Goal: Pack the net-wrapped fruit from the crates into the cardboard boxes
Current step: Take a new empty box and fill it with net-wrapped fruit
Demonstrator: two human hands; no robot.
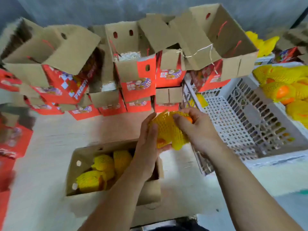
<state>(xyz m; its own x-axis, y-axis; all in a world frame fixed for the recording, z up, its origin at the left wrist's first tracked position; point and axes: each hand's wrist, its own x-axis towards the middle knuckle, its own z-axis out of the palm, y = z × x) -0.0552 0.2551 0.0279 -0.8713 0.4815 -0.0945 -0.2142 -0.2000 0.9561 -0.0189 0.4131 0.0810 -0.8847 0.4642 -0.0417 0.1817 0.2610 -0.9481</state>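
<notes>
Both hands hold one orange fruit in yellow foam net (168,130) above the far right corner of an open cardboard box (83,157). My left hand (147,142) cups its left side and underside. My right hand (195,127) grips it from the right with the thumb on top. Inside the box lie three net-wrapped fruits (103,172). A white plastic crate (241,117), nearly bare inside, stands tilted at the right, with one wrapped fruit (200,100) at its far corner.
Stacks of open red-and-brown cardboard boxes (136,70) fill the back. A second white crate (281,90) heaped with net-wrapped fruit sits at the far right. More red boxes (11,140) line the left edge. Pale floor lies between.
</notes>
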